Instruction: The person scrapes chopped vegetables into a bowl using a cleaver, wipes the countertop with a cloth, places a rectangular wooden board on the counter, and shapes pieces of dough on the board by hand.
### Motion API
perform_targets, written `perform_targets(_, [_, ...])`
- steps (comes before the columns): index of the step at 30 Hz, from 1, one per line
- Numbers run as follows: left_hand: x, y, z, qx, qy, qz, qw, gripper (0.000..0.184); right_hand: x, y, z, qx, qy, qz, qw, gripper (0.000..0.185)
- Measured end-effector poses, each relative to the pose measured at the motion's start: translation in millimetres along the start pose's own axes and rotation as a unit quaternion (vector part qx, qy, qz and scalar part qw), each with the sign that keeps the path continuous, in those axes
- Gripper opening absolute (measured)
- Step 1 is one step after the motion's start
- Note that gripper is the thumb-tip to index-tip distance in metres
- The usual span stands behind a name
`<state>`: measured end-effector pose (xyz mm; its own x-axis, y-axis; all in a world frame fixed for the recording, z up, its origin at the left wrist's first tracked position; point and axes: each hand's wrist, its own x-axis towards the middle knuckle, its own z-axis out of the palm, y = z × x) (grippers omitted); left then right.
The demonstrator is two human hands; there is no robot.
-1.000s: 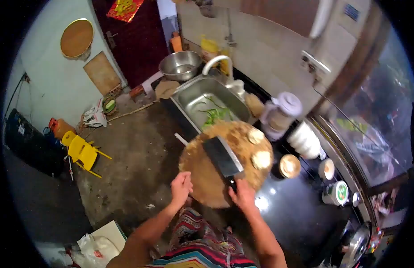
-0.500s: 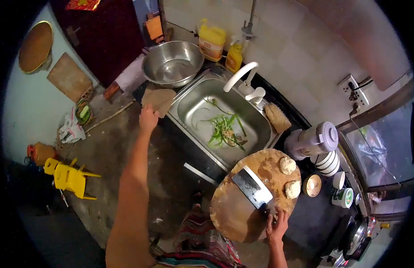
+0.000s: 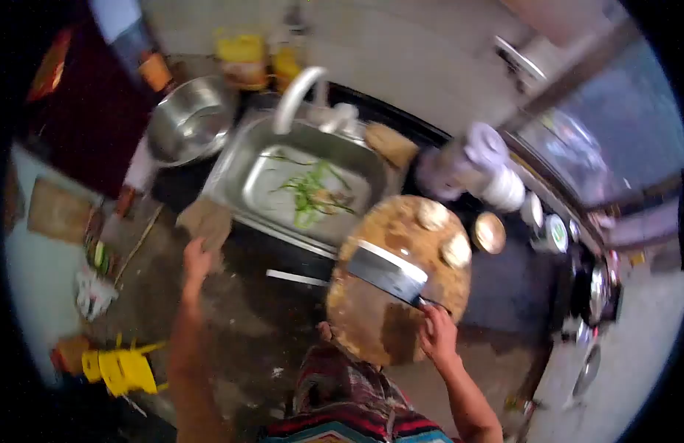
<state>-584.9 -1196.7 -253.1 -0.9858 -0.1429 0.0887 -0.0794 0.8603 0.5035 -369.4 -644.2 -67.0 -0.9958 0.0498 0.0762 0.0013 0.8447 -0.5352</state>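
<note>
My left hand (image 3: 197,258) is closed on the lower edge of a brown cloth (image 3: 204,220) at the counter's corner, left of the sink. My right hand (image 3: 438,336) has its fingers around the black handle of a cleaver (image 3: 385,272). The cleaver's wide blade lies flat over the round wooden cutting board (image 3: 364,317), pointing up and left. On the board's far right side sit two pale lumps of dough (image 3: 432,215), apart from the blade. The image is blurred, so finger detail is soft.
Green vegetable scraps (image 3: 312,196) lie in the steel sink (image 3: 246,214) under a white faucet (image 3: 294,96). A metal basin (image 3: 190,122) stands to its left. A thermos (image 3: 479,151), bowls (image 3: 504,188) and a small dish (image 3: 489,232) stand right of the board. A yellow chair (image 3: 124,369) is on the floor.
The view has swung, shifting the scene left and tilting it. My right hand now grips the cleaver's handle more plainly, and the blade lies at a flatter angle. My left hand stays on the cloth.
</note>
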Motion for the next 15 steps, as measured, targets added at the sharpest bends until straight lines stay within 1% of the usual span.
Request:
perform_targets(1, [-17, 47, -37, -0.223, -0.118, -0.070, 0.965, 0.028, -2, -3, -3, 0.013, -0.004, 0.005, 1.000, 0.038])
perform_targets(2, [-29, 37, -41, -0.334, -0.172, -0.171, 0.911, 0.030, -6, 1, -1, 0.033, 0.001, 0.000, 0.999, 0.035])
perform_targets(4, [-56, 45, -56, -0.403, -0.105, -0.237, 0.878, 0.034, -11, 2, 0, 0.059, 0.009, -0.020, 0.998, 0.031])
perform_targets(6, [-73, 104, -77, -0.506, -0.087, -0.249, 0.821, 0.037, -16, 0, -3, 0.065, -0.005, -0.035, 0.997, 0.028])
perform_targets(8, [-95, 97, -83, -0.481, -0.011, -0.176, 0.859, 0.039, -24, 11, 2, 0.074, 0.010, -0.048, 0.996, 0.029])
perform_targets(9, [-101, 103, -99, -0.441, -0.027, -0.144, 0.885, 0.039, -27, 16, 6, 0.090, 0.013, -0.069, 0.993, 0.030])
perform_targets(10, [-108, 109, -115, -0.401, -0.039, -0.111, 0.909, 0.039, -29, 14, 3, 0.116, 0.011, -0.069, 0.991, 0.028])
perform_targets(11, [-106, 168, -137, -0.413, -0.124, -0.120, 0.894, 0.037, -31, 12, -3, 0.136, 0.012, -0.062, 0.989, 0.026])
perform_targets(12, [-117, 209, -146, -0.470, -0.142, -0.107, 0.865, 0.036, -36, 15, -5, 0.172, 0.023, -0.058, 0.983, 0.022])
perform_targets(13, [-131, 247, -150, -0.527, -0.173, -0.089, 0.827, 0.035, -37, 14, -11, 0.204, 0.023, -0.086, 0.975, 0.021])
perform_targets(15, [-163, 312, -161, -0.479, -0.241, -0.050, 0.843, 0.034, -49, 12, -35, 0.242, 0.035, -0.109, 0.964, 0.020])
